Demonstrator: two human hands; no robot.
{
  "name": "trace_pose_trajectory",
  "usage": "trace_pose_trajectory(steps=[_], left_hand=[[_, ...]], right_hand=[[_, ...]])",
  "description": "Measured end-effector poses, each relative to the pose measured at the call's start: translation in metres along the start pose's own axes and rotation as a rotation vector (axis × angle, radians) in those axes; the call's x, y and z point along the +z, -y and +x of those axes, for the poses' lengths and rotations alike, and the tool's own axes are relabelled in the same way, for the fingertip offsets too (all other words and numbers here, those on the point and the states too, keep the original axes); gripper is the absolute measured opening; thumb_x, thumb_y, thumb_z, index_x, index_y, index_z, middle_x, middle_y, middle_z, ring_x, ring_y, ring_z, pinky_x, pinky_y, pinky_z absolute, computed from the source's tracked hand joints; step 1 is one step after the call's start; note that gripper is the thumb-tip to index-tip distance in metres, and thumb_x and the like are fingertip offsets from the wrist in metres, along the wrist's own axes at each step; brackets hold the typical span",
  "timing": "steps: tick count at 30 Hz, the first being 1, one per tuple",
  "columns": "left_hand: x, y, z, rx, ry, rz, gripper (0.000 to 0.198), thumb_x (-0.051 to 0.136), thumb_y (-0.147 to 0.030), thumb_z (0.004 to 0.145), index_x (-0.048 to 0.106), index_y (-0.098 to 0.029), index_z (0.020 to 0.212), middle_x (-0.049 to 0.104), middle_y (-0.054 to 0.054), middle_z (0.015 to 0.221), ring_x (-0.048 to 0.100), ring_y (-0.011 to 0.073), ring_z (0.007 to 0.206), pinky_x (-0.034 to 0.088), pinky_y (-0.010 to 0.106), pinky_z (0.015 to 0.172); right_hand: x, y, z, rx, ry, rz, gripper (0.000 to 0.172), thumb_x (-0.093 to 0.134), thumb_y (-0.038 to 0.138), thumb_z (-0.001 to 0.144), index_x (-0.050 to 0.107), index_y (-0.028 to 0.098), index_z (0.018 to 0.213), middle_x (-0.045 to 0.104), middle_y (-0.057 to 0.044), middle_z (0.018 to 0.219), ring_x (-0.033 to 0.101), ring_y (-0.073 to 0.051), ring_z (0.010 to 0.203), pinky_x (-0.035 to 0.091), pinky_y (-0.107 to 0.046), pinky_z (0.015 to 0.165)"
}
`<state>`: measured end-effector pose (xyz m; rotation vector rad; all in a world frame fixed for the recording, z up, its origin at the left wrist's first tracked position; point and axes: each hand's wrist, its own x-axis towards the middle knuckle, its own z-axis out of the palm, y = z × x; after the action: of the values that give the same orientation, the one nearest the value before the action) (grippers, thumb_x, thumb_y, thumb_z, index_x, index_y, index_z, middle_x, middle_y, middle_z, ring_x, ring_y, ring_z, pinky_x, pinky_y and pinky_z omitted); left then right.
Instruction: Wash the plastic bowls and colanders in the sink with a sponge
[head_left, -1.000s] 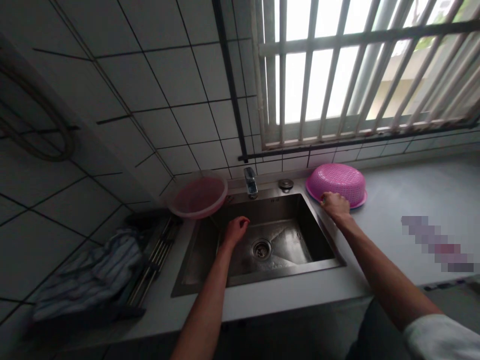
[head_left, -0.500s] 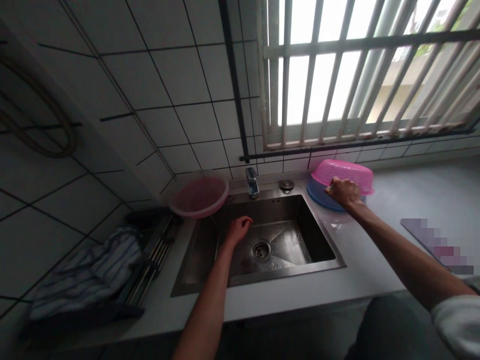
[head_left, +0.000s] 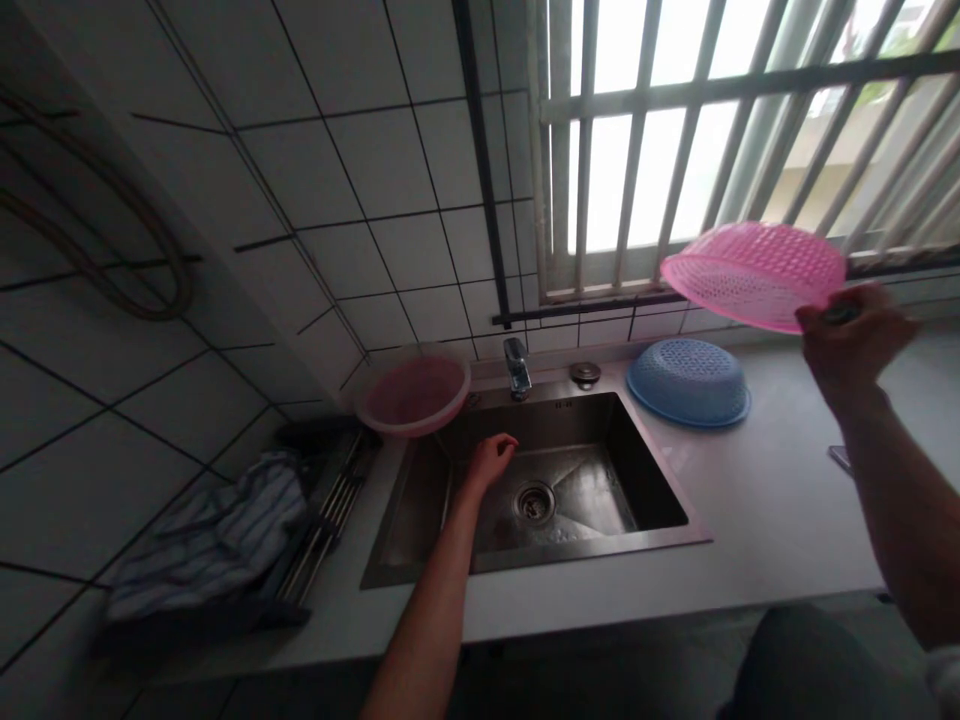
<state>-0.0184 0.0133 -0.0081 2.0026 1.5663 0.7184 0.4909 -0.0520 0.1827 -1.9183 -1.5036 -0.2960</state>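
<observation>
My right hand (head_left: 855, 340) grips the rim of a pink perforated basket (head_left: 754, 272) and holds it upside down in the air, in front of the window bars. Below it, a blue perforated basket (head_left: 688, 380) lies upside down on the white counter (head_left: 757, 500), right of the sink. My left hand (head_left: 491, 462) hangs over the steel sink (head_left: 592, 480) with fingers loosely curled, holding nothing, left of the drain (head_left: 534, 502).
A pink basin (head_left: 414, 394) rests at the sink's back left corner beside the tap (head_left: 516, 366). A striped cloth (head_left: 202, 540) lies on a rack (head_left: 322, 530) at left. Tiled walls close off the left and back. A barred window (head_left: 712, 140) is above the counter.
My right hand lifted the pink basket off the blue one and carried it up and to the right. My left hand stayed over the sink.
</observation>
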Motion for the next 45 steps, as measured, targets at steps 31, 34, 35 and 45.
trace_pose_trajectory(steps=[31,34,35,45], left_hand=[[-0.015,-0.015,-0.002,-0.013,-0.363,-0.099,0.030,0.051,-0.020,0.098,0.065,-0.022,0.125,0.077,0.008,0.114,0.073,0.0192,0.096,0.056,0.031,0.091],[-0.033,-0.038,-0.001,0.125,-0.512,-0.021,0.037,0.052,-0.022,0.098,0.061,-0.022,0.134,0.071,0.010,0.131,0.071,0.0218,0.109,0.054,0.037,0.102],[-0.041,-0.048,0.002,0.191,-0.552,0.017,0.042,0.054,-0.023,0.098,0.057,-0.022,0.139,0.066,0.011,0.140,0.067,0.0236,0.121,0.051,0.039,0.108],[-0.069,-0.118,0.073,0.504,-0.132,0.340,0.046,0.052,-0.025,0.103,0.059,-0.025,0.148,0.047,0.008,0.163,0.029,0.0293,0.159,0.029,0.052,0.129]], right_hand=[[0.211,0.145,-0.109,-0.154,0.506,0.161,0.015,0.068,0.035,0.089,0.076,0.027,0.098,0.078,-0.006,0.090,0.070,-0.021,0.083,0.037,-0.024,0.067],[0.230,0.140,-0.118,-0.079,0.459,0.303,0.017,0.068,0.038,0.088,0.075,0.024,0.094,0.076,-0.004,0.083,0.069,-0.019,0.076,0.038,-0.022,0.066],[0.235,0.139,-0.118,-0.059,0.441,0.347,0.018,0.068,0.039,0.087,0.074,0.023,0.093,0.076,-0.003,0.081,0.068,-0.019,0.074,0.038,-0.022,0.065],[0.257,0.142,-0.124,-0.048,0.407,0.431,0.021,0.065,0.043,0.090,0.072,0.023,0.091,0.074,-0.002,0.078,0.065,-0.018,0.069,0.032,-0.023,0.061]])
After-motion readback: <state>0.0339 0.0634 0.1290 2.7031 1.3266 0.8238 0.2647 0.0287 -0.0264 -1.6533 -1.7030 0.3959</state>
